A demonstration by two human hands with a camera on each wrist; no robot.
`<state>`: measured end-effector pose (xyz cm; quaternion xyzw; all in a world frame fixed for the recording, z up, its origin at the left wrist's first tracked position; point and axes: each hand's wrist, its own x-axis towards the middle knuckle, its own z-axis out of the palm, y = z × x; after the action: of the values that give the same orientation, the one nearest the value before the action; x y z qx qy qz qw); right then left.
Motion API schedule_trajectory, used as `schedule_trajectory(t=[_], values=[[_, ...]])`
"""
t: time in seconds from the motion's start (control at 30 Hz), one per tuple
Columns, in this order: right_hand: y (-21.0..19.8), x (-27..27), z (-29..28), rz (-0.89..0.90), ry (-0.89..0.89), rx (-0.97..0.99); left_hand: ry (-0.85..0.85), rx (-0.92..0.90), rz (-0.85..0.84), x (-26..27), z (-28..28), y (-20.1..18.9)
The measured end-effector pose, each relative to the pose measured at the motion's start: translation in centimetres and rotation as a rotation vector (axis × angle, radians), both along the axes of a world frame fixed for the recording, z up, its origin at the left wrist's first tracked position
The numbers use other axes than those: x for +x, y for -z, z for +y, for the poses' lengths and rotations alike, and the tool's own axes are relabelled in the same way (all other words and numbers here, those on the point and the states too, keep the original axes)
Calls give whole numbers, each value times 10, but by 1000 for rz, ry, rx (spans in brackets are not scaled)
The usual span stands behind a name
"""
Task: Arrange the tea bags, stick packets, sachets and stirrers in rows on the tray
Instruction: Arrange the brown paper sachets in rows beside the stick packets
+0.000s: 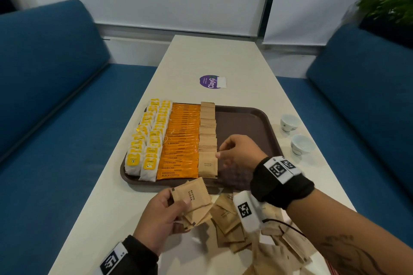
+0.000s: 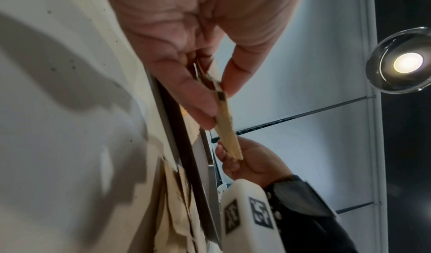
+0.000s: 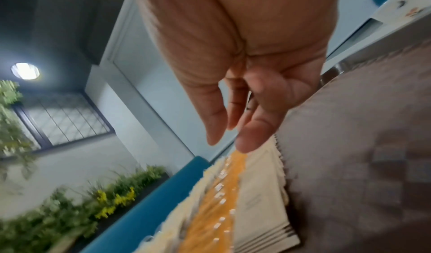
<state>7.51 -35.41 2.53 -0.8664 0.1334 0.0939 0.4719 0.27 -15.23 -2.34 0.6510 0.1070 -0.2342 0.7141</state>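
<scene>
A brown tray (image 1: pixel 243 123) holds two rows of yellow tea bags (image 1: pixel 147 138), a row of orange stick packets (image 1: pixel 182 138) and a row of brown sugar sachets (image 1: pixel 207 138). My right hand (image 1: pixel 220 154) hovers over the tray at the sachet row's right edge, fingers relaxed and holding nothing. In the right wrist view its fingertips (image 3: pixel 247 144) hang just above the sachet row (image 3: pixel 263 192). My left hand (image 1: pixel 176 201) grips a fanned stack of brown sugar sachets (image 1: pixel 194 198) in front of the tray; the left wrist view shows them pinched (image 2: pixel 227 128). More loose sachets (image 1: pixel 230 225) lie on the table.
Two small white cups (image 1: pixel 289 121) (image 1: pixel 301 143) stand right of the tray. A purple round sticker (image 1: pixel 210 82) lies farther back on the white table (image 1: pixel 212 58). Blue benches (image 1: pixel 55 96) flank the table; the tray's right half (image 1: pixel 245 127) is bare.
</scene>
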Motion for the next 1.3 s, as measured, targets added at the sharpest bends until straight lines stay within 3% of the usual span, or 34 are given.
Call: schedule_trajectory(t=[0.23, 0.43, 0.6, 0.73, 0.87, 1.07, 1.3], values=[[-7, -75, 14, 130, -168, 186, 17, -12, -85, -16, -6, -3], [11, -106, 27, 110, -35, 352, 37, 79, -144, -25, -10, -2], [-2, -98, 12, -1, 70, 386, 3, 71, -103, -24, -8, 5], [-11, -62, -2, -47, 82, 238, 6, 80, -86, -22, -6, 8], [0, -24, 1, 26, -3, 39, -14, 65, -70, -18, -5, 9], [19, 4, 13, 187, -87, -119, -65, 55, -58, -7, 3, 9], [31, 23, 20, 190, -67, -203, -73, 30, -39, 3, 6, 15]])
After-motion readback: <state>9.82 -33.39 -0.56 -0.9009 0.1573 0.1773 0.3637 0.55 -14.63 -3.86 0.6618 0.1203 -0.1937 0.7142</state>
